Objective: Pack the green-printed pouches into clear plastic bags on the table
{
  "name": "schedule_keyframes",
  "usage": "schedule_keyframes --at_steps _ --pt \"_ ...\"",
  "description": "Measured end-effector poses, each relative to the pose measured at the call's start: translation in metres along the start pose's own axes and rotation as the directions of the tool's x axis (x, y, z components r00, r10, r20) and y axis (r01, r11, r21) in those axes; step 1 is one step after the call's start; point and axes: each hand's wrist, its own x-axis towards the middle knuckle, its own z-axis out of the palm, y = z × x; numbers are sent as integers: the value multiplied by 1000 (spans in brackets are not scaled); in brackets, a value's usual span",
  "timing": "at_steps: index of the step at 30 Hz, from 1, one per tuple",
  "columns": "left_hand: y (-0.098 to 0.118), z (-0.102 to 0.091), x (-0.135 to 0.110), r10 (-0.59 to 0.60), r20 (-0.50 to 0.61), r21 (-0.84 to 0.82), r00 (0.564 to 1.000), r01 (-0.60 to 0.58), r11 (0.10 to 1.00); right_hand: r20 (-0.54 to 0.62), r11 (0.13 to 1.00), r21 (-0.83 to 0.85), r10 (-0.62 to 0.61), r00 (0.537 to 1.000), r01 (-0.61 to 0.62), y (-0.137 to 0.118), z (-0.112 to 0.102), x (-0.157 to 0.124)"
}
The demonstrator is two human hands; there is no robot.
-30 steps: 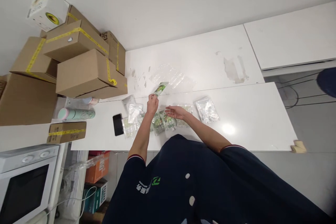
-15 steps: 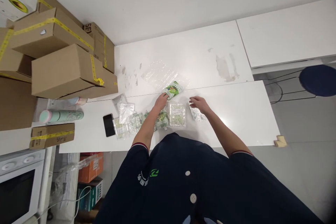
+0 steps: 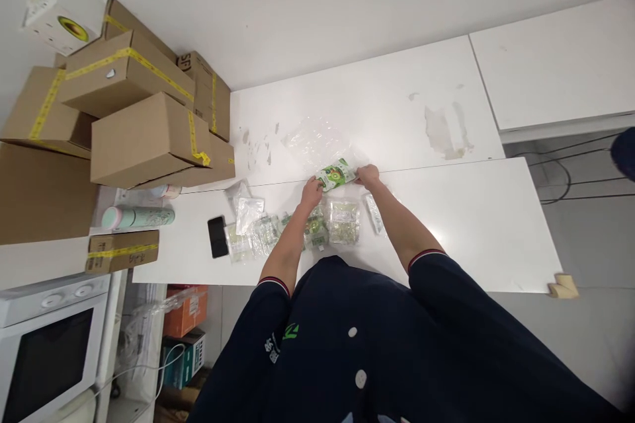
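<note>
A green printed pouch [image 3: 336, 174] with a kiwi-like picture is held between my two hands above the white table. My left hand [image 3: 312, 192] grips its left end, and my right hand [image 3: 368, 176] pinches the right end. Just below it lies a clear packet with pale green contents [image 3: 344, 221]. Another green pouch [image 3: 316, 228] lies beside my left forearm, partly under clear wrap. A small clear packet [image 3: 374, 213] is partly covered by my right forearm. Behind the held pouch, clear plastic film [image 3: 315, 139] is spread out.
Further left lie silvery packets [image 3: 249, 213] and a black phone [image 3: 217, 236]. Stacked cardboard boxes [image 3: 149, 139], a mint-green bottle [image 3: 139, 217] and a microwave [image 3: 54, 350] stand at the left. A wooden corner piece [image 3: 564, 286] sits at the table's front right corner.
My right hand has moved left and up from the small clear packet and taken hold of the green pouch's right end. My left hand keeps its grip. The view has shifted slightly.
</note>
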Motion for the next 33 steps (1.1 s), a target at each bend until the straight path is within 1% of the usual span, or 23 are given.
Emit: schedule_keyframes --at_steps 2,5,9,12,16,18,22,24,27,28,30,33 --pt "-2 -2 0 -22 -22 -2 1000 22 1000 -18 999 3 52 999 -52 5 -1 -8" --pt "-6 -4 -3 2 1 32 1000 -2 999 -4 992 46 114 993 -114 13 -2 -21" --pt "-15 -7 -6 122 -4 146 993 -120 982 36 987 75 142 989 -145 25 -3 -31" --pt "-18 -8 -3 217 -27 184 976 -208 961 52 985 83 145 988 -149 32 -4 -33" --pt "-17 -5 -1 275 -73 192 959 -257 947 83 981 98 159 984 -167 34 -7 -30" --pt "-16 -3 -3 301 -47 194 952 -287 938 105 978 101 174 979 -185 34 -8 -28" --pt "-15 -3 -13 339 58 215 939 -344 914 139 973 104 192 971 -207 35 -8 -26" --pt "-14 -5 -17 326 87 236 941 -338 911 125 978 93 172 977 -184 34 -5 -27" --pt "-10 -6 -21 251 108 275 962 -271 922 76 988 63 138 988 -143 31 3 -31" --pt "-8 -5 -22 221 99 291 970 -240 926 66 989 54 135 989 -139 30 5 -32" --pt "-4 -3 -24 177 44 322 983 -182 929 64 988 39 144 988 -146 26 9 -35" --pt "-1 0 -27 161 -35 323 986 -141 936 71 990 10 141 987 -142 22 9 -43"
